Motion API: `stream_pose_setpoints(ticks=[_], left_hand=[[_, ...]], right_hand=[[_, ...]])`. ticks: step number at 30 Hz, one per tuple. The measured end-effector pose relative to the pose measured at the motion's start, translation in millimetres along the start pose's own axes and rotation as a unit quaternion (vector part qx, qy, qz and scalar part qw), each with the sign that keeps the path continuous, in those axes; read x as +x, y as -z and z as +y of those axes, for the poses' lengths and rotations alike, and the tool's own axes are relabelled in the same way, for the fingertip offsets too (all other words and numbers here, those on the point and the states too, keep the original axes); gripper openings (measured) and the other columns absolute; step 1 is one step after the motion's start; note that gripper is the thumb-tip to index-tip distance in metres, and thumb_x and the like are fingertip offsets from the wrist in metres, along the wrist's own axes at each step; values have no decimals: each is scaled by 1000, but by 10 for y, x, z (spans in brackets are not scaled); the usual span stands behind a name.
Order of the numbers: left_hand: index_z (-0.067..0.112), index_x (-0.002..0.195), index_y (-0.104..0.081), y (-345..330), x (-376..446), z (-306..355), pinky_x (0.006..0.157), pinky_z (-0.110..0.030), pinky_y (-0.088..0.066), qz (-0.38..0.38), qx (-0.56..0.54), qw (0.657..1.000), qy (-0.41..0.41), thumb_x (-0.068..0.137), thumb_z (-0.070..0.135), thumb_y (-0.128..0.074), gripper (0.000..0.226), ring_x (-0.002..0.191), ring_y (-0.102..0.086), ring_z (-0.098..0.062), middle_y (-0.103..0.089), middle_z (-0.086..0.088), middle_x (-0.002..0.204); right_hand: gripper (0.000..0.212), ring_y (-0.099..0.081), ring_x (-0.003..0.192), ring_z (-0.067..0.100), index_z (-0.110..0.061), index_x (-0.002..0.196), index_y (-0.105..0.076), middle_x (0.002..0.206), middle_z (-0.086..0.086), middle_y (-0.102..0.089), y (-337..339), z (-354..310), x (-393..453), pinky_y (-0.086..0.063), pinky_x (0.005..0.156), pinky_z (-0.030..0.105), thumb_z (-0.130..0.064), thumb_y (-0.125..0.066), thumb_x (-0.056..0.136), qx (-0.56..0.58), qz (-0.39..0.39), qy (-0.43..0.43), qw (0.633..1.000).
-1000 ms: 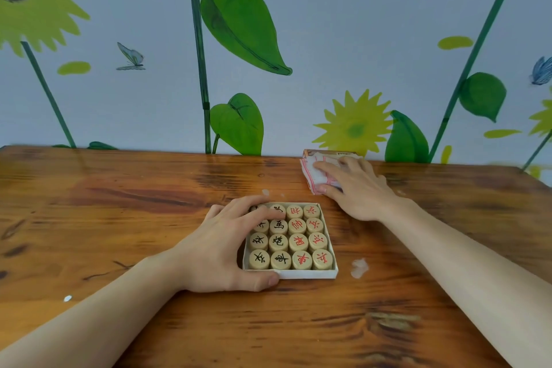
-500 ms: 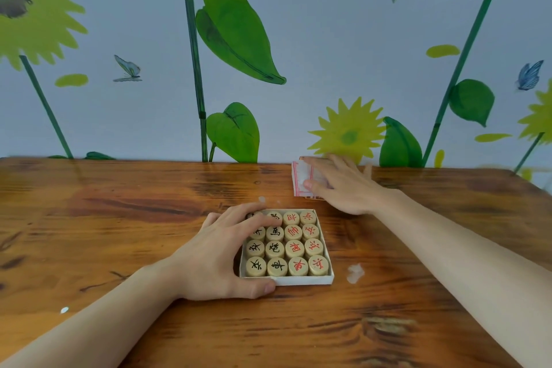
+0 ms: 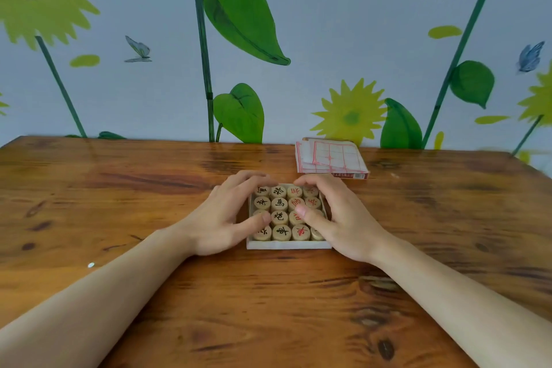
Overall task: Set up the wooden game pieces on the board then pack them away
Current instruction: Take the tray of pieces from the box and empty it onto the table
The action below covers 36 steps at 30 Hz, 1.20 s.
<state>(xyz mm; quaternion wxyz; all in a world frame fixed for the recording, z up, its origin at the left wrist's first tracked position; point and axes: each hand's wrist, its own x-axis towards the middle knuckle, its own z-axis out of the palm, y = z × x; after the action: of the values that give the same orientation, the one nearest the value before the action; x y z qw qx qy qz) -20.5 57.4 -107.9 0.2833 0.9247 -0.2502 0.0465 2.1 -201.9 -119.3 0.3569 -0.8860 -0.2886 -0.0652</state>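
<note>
At frame centre, on the wooden table (image 3: pixel 119 188): a shallow white box (image 3: pixel 288 245) packed with round wooden xiangqi pieces (image 3: pixel 280 203), four rows of four, black and red characters. Cupped around its sides by left hand (image 3: pixel 227 218) and right hand (image 3: pixel 337 218), thumbs resting on pieces. Just beyond, upper right: one folded paper board (image 3: pixel 330 157) atop the box lid (image 3: pixel 358 176).

glossy wooden table (image 3: pixel 149 188), matt wooden pieces (image 3: pixel 280 203), folded paper board (image 3: pixel 330 157)
</note>
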Motion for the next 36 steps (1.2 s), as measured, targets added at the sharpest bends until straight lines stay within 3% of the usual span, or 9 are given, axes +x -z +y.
stream_pose_setpoints(ticks=[13, 17, 20, 27, 29, 31, 33, 34, 36], left_hand=[[34, 146, -42, -38, -102, 69, 107, -50, -37, 16, 83, 996, 10, 86, 65, -45, 67, 134, -36, -12, -42, 8, 147], [36, 153, -33, -20, -120, 75, 116, -50, -28, 0, 68, 997, 38, 80, 81, -45, 86, 146, -27, -12, -31, 7, 159], [40, 156, -19, -30, -121, 96, 121, -50, -19, -41, 96, 993, 47, 70, 91, -52, 105, 151, -21, -14, -22, 5, 166], [43, 156, -17, 4, -84, 115, 119, -49, -24, -43, 81, 995, 42, 64, 83, -70, 113, 144, -29, -9, -33, 14, 157], [47, 154, -16, 12, -38, 156, 119, -48, -25, -47, 69, 996, 41, 64, 77, -76, 113, 142, -31, -9, -35, 14, 155], [48, 153, -15, -4, 48, 222, 117, -49, -27, -59, 57, 996, 35, 64, 72, -80, 113, 140, -34, -10, -35, 14, 154], [48, 153, -15, -63, 153, 304, 116, -51, -31, -66, 39, 997, 25, 62, 69, -81, 114, 138, -37, -11, -37, 13, 153], [48, 152, -16, -109, 207, 339, 115, -51, -33, -57, 24, 998, 21, 61, 68, -82, 114, 137, -39, -12, -39, 13, 151], [47, 151, -19, -202, 297, 377, 113, -49, -37, -28, -14, 999, 20, 58, 67, -82, 114, 133, -43, -12, -43, 12, 146]], right_hand=[[44, -41, 131, 4, -35, 133, -53, 134, -15, -51, -46, -27, -37, -36, 111, 31, -49, -65, 93, -50, 6, 14, 999], [73, -34, 138, 3, -42, 142, -42, 144, -19, -41, 5, -49, -44, -32, 113, 28, -70, -67, 79, -13, -48, 11, 999], [101, -27, 142, 1, -45, 150, -30, 152, -21, -31, 131, -21, -88, -27, 115, 26, -68, -83, 67, -21, -104, 8, 994], [114, -37, 139, 2, -54, 146, -28, 150, -16, -40, 287, -19, -43, -34, 120, 40, -55, -96, 54, 4, -119, -33, 992], [113, -43, 133, -2, -55, 145, -28, 148, -19, -40, 334, -54, -39, -49, 109, 47, -45, -98, 57, 40, -112, -38, 992], [112, -51, 124, 2, -59, 145, -27, 146, -20, -39, 376, -83, -51, -64, 71, 48, -33, -98, 62, 88, -106, -49, 989], [111, -51, 125, 5, -62, 144, -27, 147, -18, -38, 387, -75, -66, -61, 52, 42, -29, -97, 65, 121, -98, -50, 987], [110, -50, 127, 6, -62, 145, -28, 148, -17, -38, 390, -62, -69, -62, 55, 44, -31, -97, 64, 136, -87, -47, 986], [110, -51, 132, 6, -56, 147, -30, 149, -13, -43, 397, 7, -64, -61, 85, 52, -39, -96, 60, 164, -50, -33, 985]])
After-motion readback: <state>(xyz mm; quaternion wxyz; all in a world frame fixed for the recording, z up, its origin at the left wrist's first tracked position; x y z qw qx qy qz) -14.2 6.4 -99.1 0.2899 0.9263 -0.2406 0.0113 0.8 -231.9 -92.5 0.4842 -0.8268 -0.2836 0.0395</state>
